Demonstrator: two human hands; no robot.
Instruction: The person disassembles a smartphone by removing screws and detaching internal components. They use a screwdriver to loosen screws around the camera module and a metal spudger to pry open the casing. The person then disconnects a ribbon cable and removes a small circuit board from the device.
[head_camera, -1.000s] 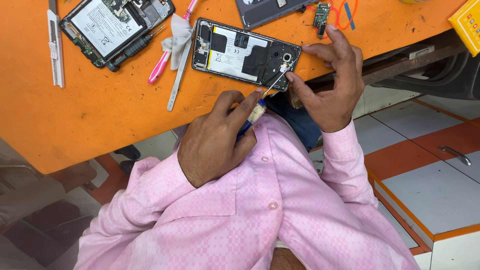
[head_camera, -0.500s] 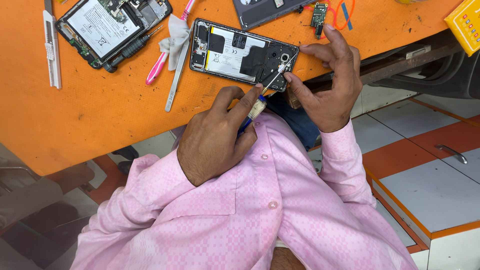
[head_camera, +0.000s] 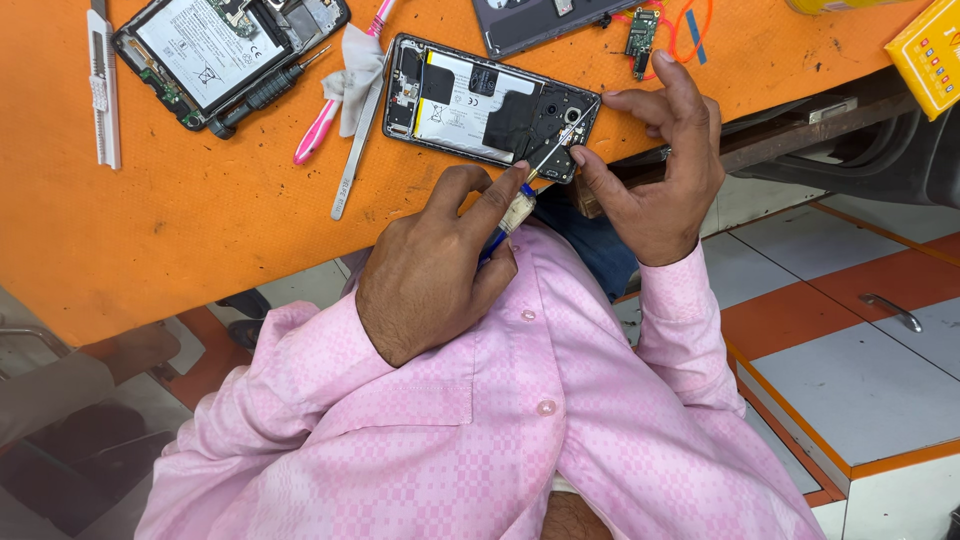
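Observation:
An opened black phone (head_camera: 470, 100) with its back off lies on the orange table (head_camera: 150, 230) near the front edge. My left hand (head_camera: 430, 270) grips a small screwdriver (head_camera: 545, 165) with a blue and clear handle. Its thin shaft points up to the phone's lower right corner, beside the camera lenses. My right hand (head_camera: 660, 170) holds that corner of the phone, thumb and fingers pinching its edge. I wear a pink shirt.
A second opened phone (head_camera: 210, 50) lies at the back left with a black screwdriver (head_camera: 265, 95) against it. A pink-handled brush (head_camera: 320, 130), metal tweezers (head_camera: 355, 150), a white cloth (head_camera: 360, 75), a small green circuit board (head_camera: 640, 30) and a yellow box (head_camera: 925, 55) are nearby.
Both hands stay on the phone's corner. The screwdriver has shifted only slightly, its tip still at the same corner.

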